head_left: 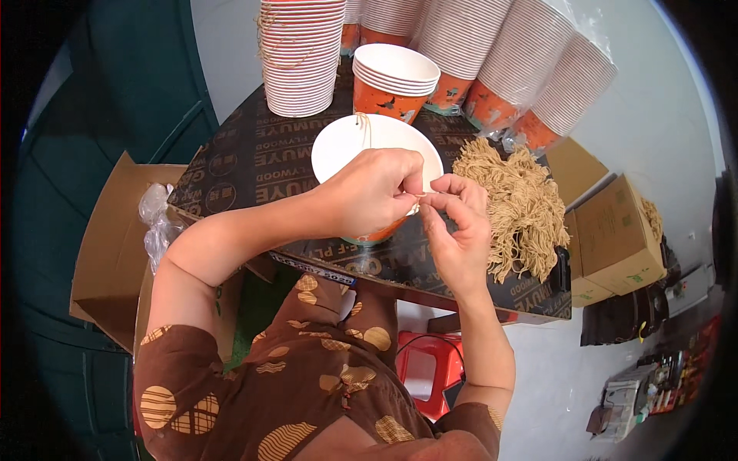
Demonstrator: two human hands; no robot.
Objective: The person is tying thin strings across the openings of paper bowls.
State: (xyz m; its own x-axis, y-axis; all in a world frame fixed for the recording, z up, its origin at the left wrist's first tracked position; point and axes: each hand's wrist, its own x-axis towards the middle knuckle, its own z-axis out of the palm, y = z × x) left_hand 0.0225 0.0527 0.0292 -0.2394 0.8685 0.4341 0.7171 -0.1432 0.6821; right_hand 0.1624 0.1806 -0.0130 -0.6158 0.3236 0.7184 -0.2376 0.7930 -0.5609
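Note:
A paper bucket (334,152), white inside and orange outside, stands at the table's near edge. A thin tan cord (366,129) passes through its far rim and hangs down inside. My left hand (375,192) reaches across the bucket's near side, thumb and forefinger pinched on a bit of cord at the rim. From the right, my right hand (463,230) meets it, its fingertips closed on the same bit of cord. The hands cover part of the bucket's near rim and wall. Right of them lies a heap of loose tan cords (511,203).
Nested buckets (396,65) stand just behind on the dark plywood table (254,177). A tall bucket stack (304,65) with cords rises at the left, and plastic-wrapped stacks (523,46) line the back. Cardboard boxes (619,230) flank the table; a red stool (438,361) is below.

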